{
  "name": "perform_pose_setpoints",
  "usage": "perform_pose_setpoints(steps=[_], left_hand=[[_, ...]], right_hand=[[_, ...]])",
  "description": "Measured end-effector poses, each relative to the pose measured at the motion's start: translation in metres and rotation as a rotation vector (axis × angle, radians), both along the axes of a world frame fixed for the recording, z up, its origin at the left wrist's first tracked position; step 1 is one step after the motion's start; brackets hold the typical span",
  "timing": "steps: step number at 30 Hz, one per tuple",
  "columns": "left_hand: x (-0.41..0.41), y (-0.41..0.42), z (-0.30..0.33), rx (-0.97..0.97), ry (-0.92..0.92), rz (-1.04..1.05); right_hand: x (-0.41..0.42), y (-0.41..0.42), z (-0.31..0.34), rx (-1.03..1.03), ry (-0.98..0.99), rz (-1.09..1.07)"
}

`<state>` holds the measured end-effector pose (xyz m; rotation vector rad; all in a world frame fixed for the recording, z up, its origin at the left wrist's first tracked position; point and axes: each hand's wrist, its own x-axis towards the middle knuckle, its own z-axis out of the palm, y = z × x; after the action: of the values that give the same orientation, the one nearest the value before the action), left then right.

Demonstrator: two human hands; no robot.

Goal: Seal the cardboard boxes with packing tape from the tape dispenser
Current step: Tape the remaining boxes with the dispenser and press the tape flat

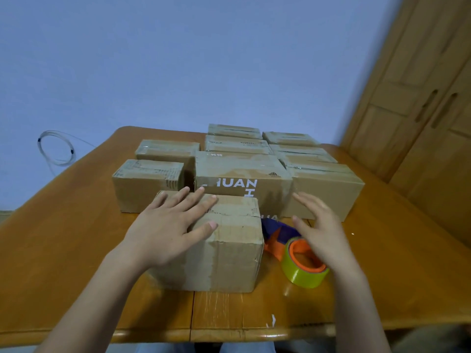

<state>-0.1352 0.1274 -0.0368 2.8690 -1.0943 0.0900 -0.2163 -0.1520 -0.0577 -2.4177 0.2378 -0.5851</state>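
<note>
Forearms reach in from the bottom edge, both bare, angled toward the middle of the wooden tabletop (pixel 76 238). Left hand (pixel 168 225) lies palm down, fingers spread and straight, flat across the top of the nearest cardboard box (pixel 229 250), thumb stretched out along the top near the front edge. Right hand (pixel 321 225) hovers on edge, palm facing left, fingers straight and loose, gripping nothing, just over the tape dispenser (pixel 277 238).

That dispenser lies on the tabletop just right of the near box, purple and orange body, with its yellowish tape roll (pixel 303 271) on an orange core nearest the camera. The right hand hides part of it; contact with it cannot be told.

Behind the near box sits a bigger box with white lettering (pixel 242 174), and around that a cluster of more boxes (pixel 326 179), glossy tape strips showing on several tops. Another two stand to the left (pixel 147 184). Further left, a coil of clear tubing (pixel 56 149) hangs against the blue wall (pixel 178 59). Wooden cabinet doors (pixel 428 110) rise on the right.
</note>
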Motion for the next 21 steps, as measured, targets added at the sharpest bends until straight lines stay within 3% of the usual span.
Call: perform_pose_setpoints(steps=[3, 6, 11, 13, 18, 21], left_hand=[[0.0, 0.0, -0.001, -0.016, -0.001, -0.004], [0.001, 0.0, 0.0, -0.029, 0.02, -0.007], [0.008, 0.004, 0.007, -0.161, 0.177, -0.017], [0.008, 0.004, 0.02, -0.333, 0.271, -0.003], [-0.005, -0.011, 0.045, -0.891, 0.279, 0.053], [-0.016, -0.029, 0.06, -1.13, 0.496, -0.003]], right_hand=[[0.005, -0.029, -0.009, -0.233, 0.574, -0.062], [0.015, -0.03, -0.023, -0.225, 0.712, -0.112], [0.018, -0.028, -0.044, -0.343, 0.452, -0.218], [0.013, -0.035, -0.044, -0.311, 0.259, -0.262], [-0.004, -0.037, 0.0, -0.149, -0.319, -0.185], [-0.008, -0.022, 0.04, -0.162, -0.531, -0.057]])
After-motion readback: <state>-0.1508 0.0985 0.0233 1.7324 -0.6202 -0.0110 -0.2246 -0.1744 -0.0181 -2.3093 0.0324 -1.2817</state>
